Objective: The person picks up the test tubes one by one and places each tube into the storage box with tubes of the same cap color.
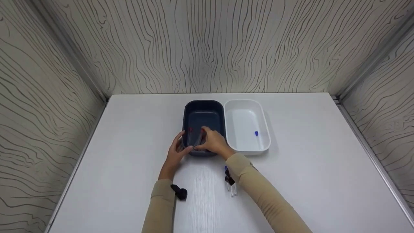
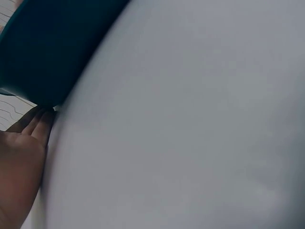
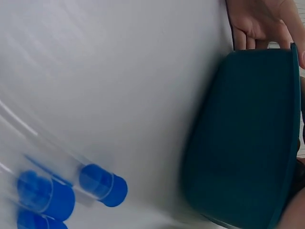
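Observation:
Dark blue bin (image 1: 203, 117) stands on the table, its outer wall close up in both wrist views. My left hand (image 1: 174, 156) grips its near left corner, thumb at the rim and fingers along the outer wall. Reaching over the bin's near right part, my right hand (image 1: 214, 141) pinches a clear tube with a red cap (image 1: 203, 130) between fingers and thumb, low inside the bin. Another red cap (image 1: 190, 129) shows to the left in the same bin. Part of the pinched tube is hidden by the right fingers.
A white bin (image 1: 241, 121) stands right beside the dark one, with a blue-capped tube (image 1: 256, 133) in it. Several clear tubes (image 1: 232, 191) with blue caps (image 3: 102, 185) lie on the table by the right forearm. Wood-patterned walls enclose the table's back and sides.

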`<action>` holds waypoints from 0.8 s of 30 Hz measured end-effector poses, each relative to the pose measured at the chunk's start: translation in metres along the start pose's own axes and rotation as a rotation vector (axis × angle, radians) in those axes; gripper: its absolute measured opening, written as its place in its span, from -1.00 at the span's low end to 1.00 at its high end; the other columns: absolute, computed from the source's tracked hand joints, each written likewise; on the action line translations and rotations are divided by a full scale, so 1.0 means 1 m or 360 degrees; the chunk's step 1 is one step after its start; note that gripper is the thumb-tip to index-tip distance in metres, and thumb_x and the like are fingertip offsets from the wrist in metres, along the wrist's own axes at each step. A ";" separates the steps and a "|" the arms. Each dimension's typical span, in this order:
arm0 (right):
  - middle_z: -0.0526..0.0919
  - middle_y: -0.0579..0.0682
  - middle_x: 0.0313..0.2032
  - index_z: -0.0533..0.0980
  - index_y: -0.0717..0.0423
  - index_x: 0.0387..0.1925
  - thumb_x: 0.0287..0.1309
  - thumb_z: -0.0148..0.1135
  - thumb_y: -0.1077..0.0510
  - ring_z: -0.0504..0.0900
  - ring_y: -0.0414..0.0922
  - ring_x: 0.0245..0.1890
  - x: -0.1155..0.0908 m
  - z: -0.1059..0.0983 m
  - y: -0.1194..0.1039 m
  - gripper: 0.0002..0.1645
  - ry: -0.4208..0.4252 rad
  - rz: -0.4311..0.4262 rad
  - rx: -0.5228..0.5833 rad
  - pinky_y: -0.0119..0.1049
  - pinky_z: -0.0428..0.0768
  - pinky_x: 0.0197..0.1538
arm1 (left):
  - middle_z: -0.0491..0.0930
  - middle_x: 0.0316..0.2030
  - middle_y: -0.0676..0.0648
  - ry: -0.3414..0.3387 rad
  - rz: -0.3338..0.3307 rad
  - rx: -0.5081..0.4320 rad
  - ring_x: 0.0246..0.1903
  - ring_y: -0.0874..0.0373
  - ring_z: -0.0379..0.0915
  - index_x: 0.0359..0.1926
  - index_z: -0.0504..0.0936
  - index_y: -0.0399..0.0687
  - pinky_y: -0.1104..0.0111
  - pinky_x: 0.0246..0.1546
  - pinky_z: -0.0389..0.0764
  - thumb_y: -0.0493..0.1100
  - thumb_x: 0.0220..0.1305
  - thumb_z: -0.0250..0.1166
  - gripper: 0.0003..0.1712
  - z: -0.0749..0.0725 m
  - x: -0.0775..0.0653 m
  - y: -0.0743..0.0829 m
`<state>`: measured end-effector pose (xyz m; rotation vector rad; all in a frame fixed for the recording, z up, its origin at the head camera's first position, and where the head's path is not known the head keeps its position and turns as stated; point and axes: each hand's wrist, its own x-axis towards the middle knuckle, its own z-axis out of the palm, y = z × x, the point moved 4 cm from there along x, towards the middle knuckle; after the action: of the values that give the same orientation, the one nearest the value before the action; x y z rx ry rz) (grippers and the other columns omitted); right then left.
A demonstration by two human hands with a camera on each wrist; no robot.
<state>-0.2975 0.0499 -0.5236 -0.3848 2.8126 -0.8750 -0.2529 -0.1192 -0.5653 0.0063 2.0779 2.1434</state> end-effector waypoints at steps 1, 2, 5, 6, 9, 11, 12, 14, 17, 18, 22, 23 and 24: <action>0.68 0.19 -0.04 0.26 0.19 0.36 -0.25 0.57 -0.18 0.66 0.03 -0.11 0.000 0.000 0.000 0.17 0.0000 0.0008 0.0005 -0.05 0.61 0.08 | -0.04 0.52 -0.22 0.0004 -0.0004 -0.0002 0.53 -0.17 -0.14 0.46 0.14 0.11 0.02 0.51 0.05 -0.18 0.19 0.36 -0.12 0.000 -0.001 0.000; 0.67 0.20 -0.01 0.26 0.19 0.36 -0.25 0.57 -0.17 0.66 0.04 -0.08 0.001 0.001 0.000 0.16 0.0002 0.0015 0.0008 -0.04 0.61 0.10 | -0.04 0.52 -0.21 0.0006 -0.0005 -0.0007 0.53 -0.16 -0.14 0.46 0.14 0.11 0.03 0.51 0.06 -0.18 0.19 0.36 -0.12 0.000 -0.001 0.000; 0.66 0.20 0.01 0.27 0.21 0.35 -0.25 0.57 -0.16 0.66 0.03 -0.06 0.001 0.002 0.001 0.15 0.0006 0.0019 0.0004 -0.05 0.61 0.10 | -0.03 0.53 -0.19 0.0011 -0.0012 -0.0008 0.53 -0.15 -0.14 0.46 0.14 0.11 0.04 0.51 0.05 -0.18 0.18 0.36 -0.12 0.000 -0.001 0.000; 0.67 0.20 -0.01 0.27 0.21 0.35 -0.25 0.57 -0.16 0.66 0.03 -0.07 0.001 0.002 0.001 0.15 0.0008 0.0020 0.0002 -0.06 0.61 0.09 | -0.03 0.52 -0.21 0.0010 -0.0004 0.0002 0.53 -0.16 -0.14 0.46 0.14 0.09 0.03 0.51 0.05 -0.19 0.18 0.36 -0.12 0.000 -0.001 0.001; 0.67 0.19 -0.01 0.29 0.22 0.33 -0.26 0.57 -0.18 0.66 0.03 -0.06 0.001 0.004 0.002 0.15 0.0009 0.0037 -0.0026 -0.07 0.61 0.10 | -0.01 0.51 -0.24 0.0013 -0.0004 0.0015 0.53 -0.18 -0.14 0.46 0.15 0.09 0.02 0.51 0.05 -0.19 0.18 0.36 -0.12 0.000 -0.001 0.000; 0.67 0.20 0.00 0.31 0.20 0.32 -0.26 0.57 -0.18 0.67 0.04 -0.03 0.001 0.005 0.002 0.13 0.0001 0.0055 -0.0059 -0.07 0.61 0.11 | -0.01 0.51 -0.26 0.0011 0.0003 0.0019 0.52 -0.20 -0.13 0.46 0.14 0.09 0.00 0.50 0.06 -0.19 0.18 0.36 -0.12 0.000 -0.001 0.000; 0.67 0.20 0.00 0.31 0.19 0.32 -0.26 0.57 -0.18 0.67 0.04 -0.02 0.001 0.005 0.002 0.12 -0.0005 0.0066 -0.0077 -0.07 0.61 0.11 | -0.01 0.51 -0.27 0.0008 0.0011 0.0027 0.52 -0.21 -0.13 0.47 0.14 0.09 -0.01 0.50 0.07 -0.19 0.18 0.36 -0.12 0.000 -0.001 0.000; 0.68 0.19 -0.01 0.31 0.17 0.33 -0.25 0.57 -0.18 0.67 0.05 -0.02 0.001 0.006 0.002 0.11 -0.0018 0.0090 -0.0110 -0.07 0.61 0.11 | -0.01 0.51 -0.26 0.0005 0.0011 0.0030 0.52 -0.20 -0.13 0.47 0.13 0.11 0.00 0.50 0.07 -0.18 0.18 0.36 -0.11 0.000 -0.001 -0.001; 0.68 0.18 -0.03 0.31 0.15 0.33 -0.24 0.57 -0.15 0.67 0.05 -0.03 0.001 0.007 0.002 0.10 -0.0037 0.0115 -0.0125 -0.08 0.61 0.10 | 0.00 0.51 -0.26 0.0007 0.0025 0.0020 0.52 -0.20 -0.12 0.47 0.14 0.08 0.01 0.50 0.08 -0.19 0.18 0.36 -0.12 -0.001 -0.001 -0.002; 0.68 0.18 -0.02 0.31 0.15 0.33 -0.24 0.57 -0.15 0.66 0.05 -0.02 0.002 0.007 0.002 0.10 -0.0039 0.0117 -0.0130 -0.08 0.61 0.10 | 0.00 0.51 -0.27 0.0011 0.0031 0.0022 0.52 -0.21 -0.12 0.47 0.14 0.06 0.00 0.50 0.08 -0.19 0.18 0.36 -0.12 -0.001 -0.001 -0.002; 0.66 0.18 0.03 0.30 0.15 0.34 -0.22 0.57 -0.14 0.65 0.07 0.04 0.004 0.008 0.003 0.10 -0.0062 0.0123 -0.0150 -0.06 0.60 0.13 | 0.00 0.51 -0.26 0.0009 0.0057 0.0034 0.51 -0.20 -0.09 0.46 0.14 0.03 0.02 0.50 0.07 -0.20 0.19 0.35 -0.13 0.000 0.000 0.000; 0.65 0.19 0.05 0.29 0.14 0.35 -0.22 0.57 -0.14 0.64 0.08 0.06 0.004 0.009 0.004 0.10 -0.0067 0.0125 -0.0159 -0.06 0.60 0.14 | 0.00 0.51 -0.25 0.0006 0.0062 0.0040 0.51 -0.20 -0.09 0.46 0.14 0.03 0.03 0.51 0.07 -0.20 0.19 0.35 -0.13 0.000 0.000 0.000; 0.64 0.20 0.07 0.30 0.14 0.35 -0.22 0.57 -0.14 0.63 0.09 0.07 0.004 0.009 0.004 0.10 -0.0070 0.0127 -0.0162 -0.05 0.59 0.15 | -0.01 0.51 -0.24 0.0001 0.0067 0.0046 0.51 -0.20 -0.09 0.47 0.13 0.02 0.03 0.51 0.06 -0.20 0.20 0.35 -0.13 0.000 0.000 0.000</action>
<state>-0.3005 0.0471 -0.5334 -0.2993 2.8177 -0.7007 -0.2525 -0.1193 -0.5652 0.0532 2.1278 2.1368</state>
